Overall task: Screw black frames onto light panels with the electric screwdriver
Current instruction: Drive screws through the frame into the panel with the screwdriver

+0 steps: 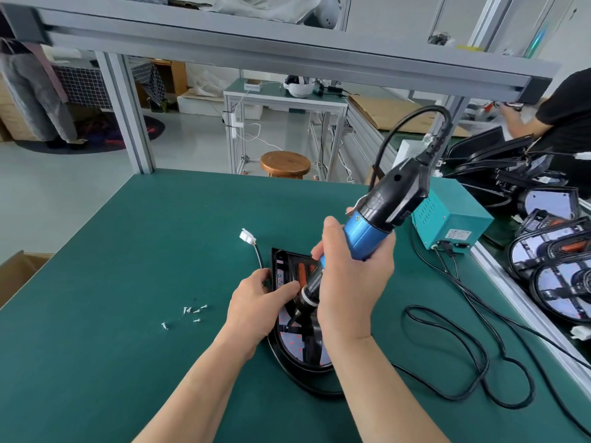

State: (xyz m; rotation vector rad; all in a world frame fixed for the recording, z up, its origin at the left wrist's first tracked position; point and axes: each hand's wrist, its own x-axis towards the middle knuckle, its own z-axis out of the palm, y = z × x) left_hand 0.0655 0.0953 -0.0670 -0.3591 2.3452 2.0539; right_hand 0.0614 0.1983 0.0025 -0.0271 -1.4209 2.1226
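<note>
We see blue-and-black electric screwdriver (pixel 377 219) tilted, long axis running far-right to near-left, bit pointing down onto light panel (pixel 295 345) in black plastic frame (pixel 281 359), flat on green mat (pixel 128 251), near centre. Our right hand (pixel 351 282) wraps blue barrel fully, forearm raised. Our left hand (pixel 256 308) pinches frame's left edge.

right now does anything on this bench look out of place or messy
Mostly tidy. A handful of screws lie scattered loose on the green mat left of the light panel, in no tray, so they could get swept off. A black cable sprawls in loose loops right of the panel. No damage shows.
</note>
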